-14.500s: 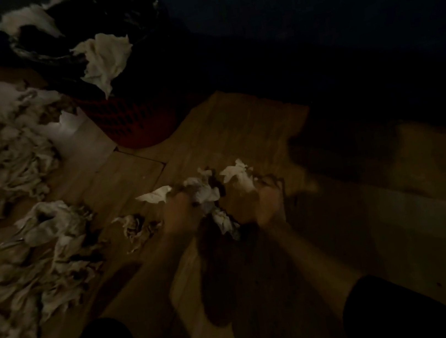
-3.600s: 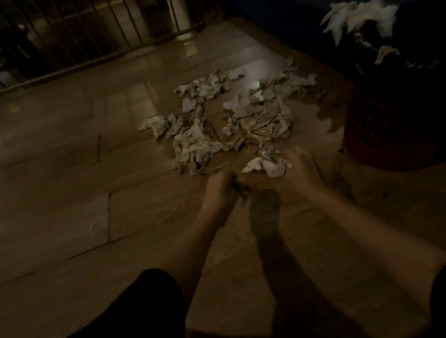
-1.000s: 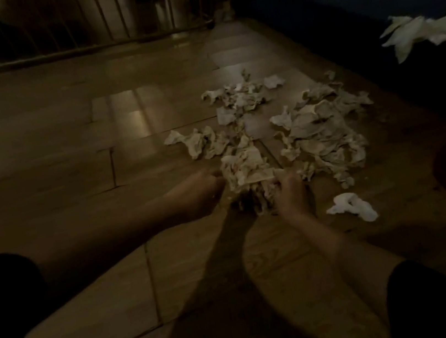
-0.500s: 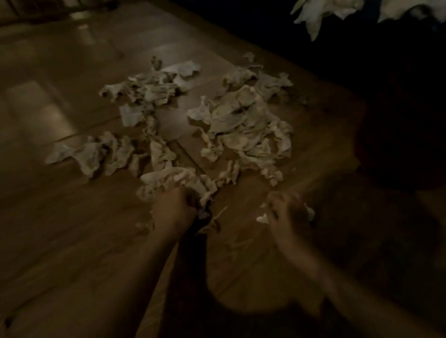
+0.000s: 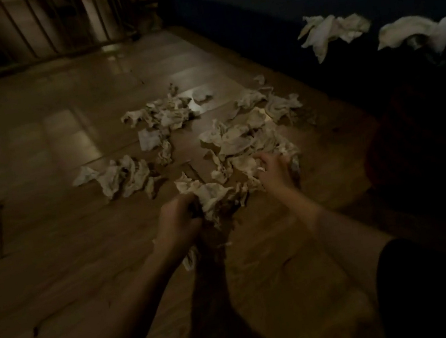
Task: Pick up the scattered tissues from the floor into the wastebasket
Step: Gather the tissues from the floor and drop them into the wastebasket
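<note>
Crumpled white tissues lie scattered on the dim wooden floor in several clumps: a large pile (image 5: 243, 139), a far clump (image 5: 167, 113) and a left clump (image 5: 121, 175). My left hand (image 5: 179, 221) is shut on a wad of tissues (image 5: 211, 196) just above the floor. My right hand (image 5: 274, 172) is curled into the near edge of the large pile, gripping tissues. The dark wastebasket (image 5: 426, 144) stands at the right, barely visible, with white tissues (image 5: 334, 30) hanging over its rim.
A dark blue mattress or sofa edge (image 5: 249, 5) runs along the far right. A metal railing (image 5: 21, 31) crosses the far left. My dark-clothed knee (image 5: 436, 290) fills the lower right corner.
My right hand has moved up from a single tissue near the basket into the large pile. My left hand has pulled its wad closer. The view has tilted up.
</note>
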Demonstrator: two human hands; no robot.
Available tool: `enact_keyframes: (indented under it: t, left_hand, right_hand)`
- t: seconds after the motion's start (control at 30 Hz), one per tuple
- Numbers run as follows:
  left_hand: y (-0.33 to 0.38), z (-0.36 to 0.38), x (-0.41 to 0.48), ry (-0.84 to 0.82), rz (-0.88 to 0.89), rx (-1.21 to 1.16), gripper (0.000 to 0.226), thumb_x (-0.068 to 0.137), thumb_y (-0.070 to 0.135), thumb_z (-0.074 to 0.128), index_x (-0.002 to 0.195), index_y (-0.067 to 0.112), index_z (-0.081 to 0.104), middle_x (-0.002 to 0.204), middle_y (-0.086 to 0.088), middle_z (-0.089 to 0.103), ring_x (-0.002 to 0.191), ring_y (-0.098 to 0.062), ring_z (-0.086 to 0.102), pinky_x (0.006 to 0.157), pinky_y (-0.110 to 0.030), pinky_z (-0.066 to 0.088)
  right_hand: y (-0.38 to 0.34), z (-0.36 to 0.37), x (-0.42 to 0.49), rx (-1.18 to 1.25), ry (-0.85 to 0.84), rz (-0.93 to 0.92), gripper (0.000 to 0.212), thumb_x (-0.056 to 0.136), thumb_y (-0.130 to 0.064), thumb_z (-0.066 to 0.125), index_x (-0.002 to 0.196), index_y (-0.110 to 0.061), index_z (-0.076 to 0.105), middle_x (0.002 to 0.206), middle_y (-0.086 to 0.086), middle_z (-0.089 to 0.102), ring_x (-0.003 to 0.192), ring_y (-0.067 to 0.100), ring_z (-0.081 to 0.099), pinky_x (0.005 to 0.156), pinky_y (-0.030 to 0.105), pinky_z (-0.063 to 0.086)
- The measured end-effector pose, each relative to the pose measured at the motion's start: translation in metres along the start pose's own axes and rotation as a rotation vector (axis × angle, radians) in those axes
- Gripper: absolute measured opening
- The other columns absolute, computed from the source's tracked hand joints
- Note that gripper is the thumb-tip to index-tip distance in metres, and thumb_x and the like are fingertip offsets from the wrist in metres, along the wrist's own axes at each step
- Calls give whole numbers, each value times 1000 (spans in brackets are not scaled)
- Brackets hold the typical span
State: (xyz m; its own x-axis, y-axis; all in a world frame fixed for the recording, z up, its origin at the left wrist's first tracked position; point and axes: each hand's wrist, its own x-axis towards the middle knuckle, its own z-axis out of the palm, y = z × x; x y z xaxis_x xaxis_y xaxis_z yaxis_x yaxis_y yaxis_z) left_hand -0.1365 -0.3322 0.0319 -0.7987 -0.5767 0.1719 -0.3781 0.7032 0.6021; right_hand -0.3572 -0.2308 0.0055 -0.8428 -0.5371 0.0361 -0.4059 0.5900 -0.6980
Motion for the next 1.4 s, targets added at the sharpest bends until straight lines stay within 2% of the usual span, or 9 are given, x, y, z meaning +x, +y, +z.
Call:
enact_keyframes:
  t: [0.1,0.2,0.3,0.43,0.7,1.03,1.2,1.27,1.4]
  left_hand:
    - [19,-7,11,8,27,23,18,69,-3,64,65,11,53,73,-6,62,67,-21,59,55,-37,47]
    - [30,-14,15,56,14,-1,18,70,-2,64,75,12,54,81,-6,63,74,-22,60,60,-40,50]
    - [40,-23,12,88,-68,-50,25,75,2,64,91,16,50,91,-3,63,79,-21,61,61,-39,51]
    - [58,-37,19,37,-122,28,42,78,4,62,112,21,45,95,-4,63,83,-23,62,59,-34,50]
    - [167,-69,97,89,70,16,34,74,0,62,105,12,58,98,-6,65,92,-23,61,68,-29,43]
    - [388,-33,175,114,372,-107,34,76,17,69,108,9,61,105,-8,65,96,-20,60,72,-26,42]
    - [467,29,182,0,390,-261,44,76,15,69,117,11,54,114,-10,62,103,-20,58,76,-23,41]
    - [484,52,181,-95,382,-293,46,78,16,68,120,12,51,117,-10,60,105,-22,57,77,-25,41]
    - [489,77,180,-363,401,-83,49,84,23,64,130,19,47,126,-8,55,110,-21,55,83,-25,41]
  right_hand:
    - [3,26,9,-95,-243,86,55,85,-31,63,135,-17,44,143,13,38,133,36,33,107,45,34]
    - [0,50,-23,-358,-186,-107,29,92,-23,52,119,-16,56,132,11,48,124,33,39,101,41,35]
    - [-2,56,-39,-364,-233,-254,20,93,-12,49,110,-11,60,126,11,53,117,30,45,95,39,44]
    - [-26,2,-14,-358,-400,-375,18,90,-11,48,85,-6,64,95,16,65,82,30,62,66,35,53]
    - [-86,-173,32,-348,-373,-697,28,81,6,55,104,-5,67,108,17,66,102,28,60,82,28,43]
    - [-23,-417,14,-146,28,-503,13,85,-10,64,93,-4,73,93,14,72,90,23,65,66,26,43]
    - [40,-471,3,-216,158,-332,21,86,-5,58,67,1,65,75,20,65,76,29,62,60,32,38]
    - [61,-477,-4,-243,132,-293,32,86,-2,54,56,-11,57,67,11,59,75,26,60,61,29,38]
    - [93,-475,-5,-224,-26,-174,11,83,-6,61,89,-3,69,89,9,66,90,22,60,72,30,45]
